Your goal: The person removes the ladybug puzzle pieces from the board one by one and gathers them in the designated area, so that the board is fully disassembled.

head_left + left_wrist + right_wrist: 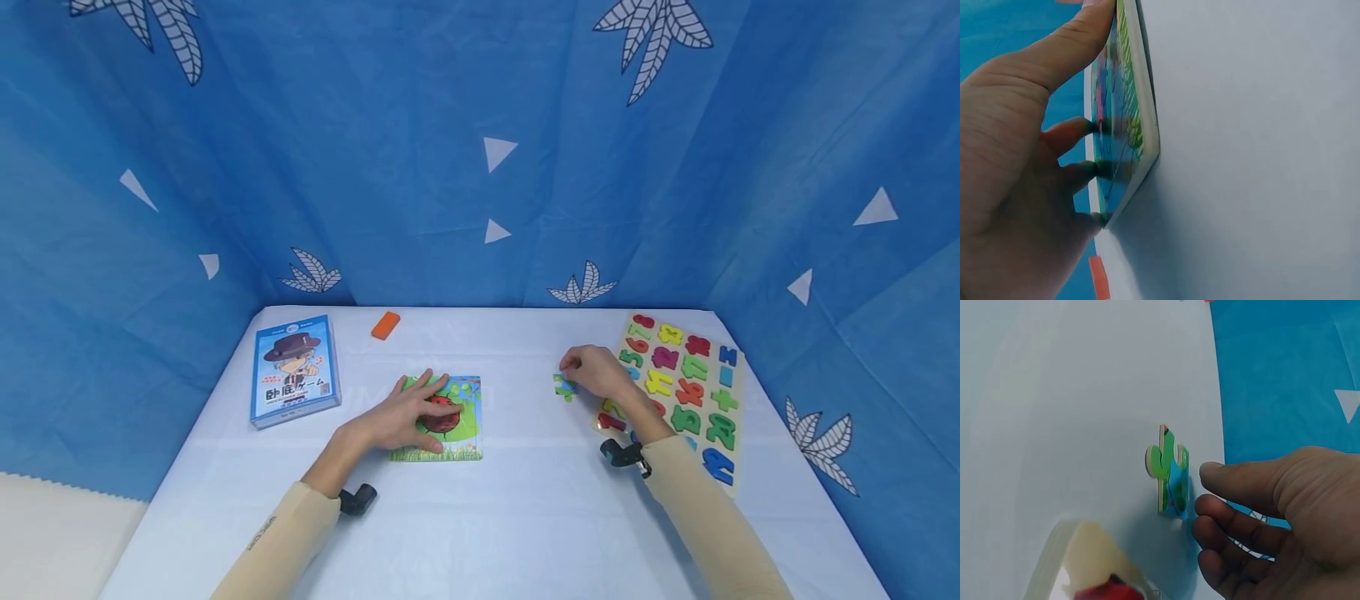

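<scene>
A square ladybug jigsaw puzzle (469, 425) lies on the white table, its left part hidden under my left hand (401, 418). That hand's fingers are spread over the picture; in the left wrist view, the thumb lies along the near edge of the puzzle (1130, 103) and fingertips rest at its face. A loose green and blue jigsaw piece (562, 387) with rounded knobs lies to the right. Beside it is my right hand (596, 372). The right wrist view shows thumb and fingers loosely bent, a small gap between them and the piece (1171, 478).
A number puzzle board (731, 450) with colourful digits lies under and beyond my right forearm. At the back left is a blue game box (295, 371); an orange block (386, 326) lies near the far edge. Blue cloth (420, 167) surrounds the table's back and sides.
</scene>
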A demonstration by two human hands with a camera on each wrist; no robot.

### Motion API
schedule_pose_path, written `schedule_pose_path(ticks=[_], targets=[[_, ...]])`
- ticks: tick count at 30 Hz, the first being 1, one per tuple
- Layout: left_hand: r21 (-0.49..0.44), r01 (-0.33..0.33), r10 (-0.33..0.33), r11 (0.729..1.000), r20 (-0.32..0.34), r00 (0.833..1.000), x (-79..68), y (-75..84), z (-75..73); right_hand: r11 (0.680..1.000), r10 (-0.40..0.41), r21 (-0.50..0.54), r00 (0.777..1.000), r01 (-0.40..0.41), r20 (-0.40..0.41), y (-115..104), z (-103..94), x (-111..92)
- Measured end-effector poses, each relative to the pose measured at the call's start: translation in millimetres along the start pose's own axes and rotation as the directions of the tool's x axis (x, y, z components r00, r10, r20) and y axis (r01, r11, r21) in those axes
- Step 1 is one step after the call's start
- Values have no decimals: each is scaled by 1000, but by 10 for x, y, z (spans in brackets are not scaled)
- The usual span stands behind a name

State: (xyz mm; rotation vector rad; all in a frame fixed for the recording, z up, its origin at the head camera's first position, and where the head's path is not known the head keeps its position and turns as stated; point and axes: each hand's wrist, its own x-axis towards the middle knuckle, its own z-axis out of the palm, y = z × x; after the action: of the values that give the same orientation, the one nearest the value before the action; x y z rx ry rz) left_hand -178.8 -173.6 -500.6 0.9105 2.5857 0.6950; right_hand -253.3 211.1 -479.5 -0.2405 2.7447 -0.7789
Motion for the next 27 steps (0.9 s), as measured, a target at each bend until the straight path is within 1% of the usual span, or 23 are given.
schedule_pose_path(ticks=[5,9,12,14,18,23,27], targets=[[-7,-9,9,1000,-50,999,-34,-19,-31,999,-29,38,1000,30,-2,-79,37,-4],[22,0,2,1000,-70,998,-94,-49,-44,995,-94,40,996,94,-2,-165,99,1],[36,23,-21,999,-58,998,-152,-72,-43,989,-135,64,991,134,11,-265,162,18],[34,31,-29,999,-41,999,-188,-86,-37,985,-147,93,989,144,25,-344,212,31],[21,21,-21,1000,-19,1000,-234,-115,-32,975,-179,140,982,169,59,-526,326,61],[34,8,-8,999,-4,1000,-244,-156,-22,956,-221,219,970,195,99,-753,470,81],[50,3,-4,999,16,1000,-233,-184,-23,934,-237,304,963,189,128,-886,574,107]])
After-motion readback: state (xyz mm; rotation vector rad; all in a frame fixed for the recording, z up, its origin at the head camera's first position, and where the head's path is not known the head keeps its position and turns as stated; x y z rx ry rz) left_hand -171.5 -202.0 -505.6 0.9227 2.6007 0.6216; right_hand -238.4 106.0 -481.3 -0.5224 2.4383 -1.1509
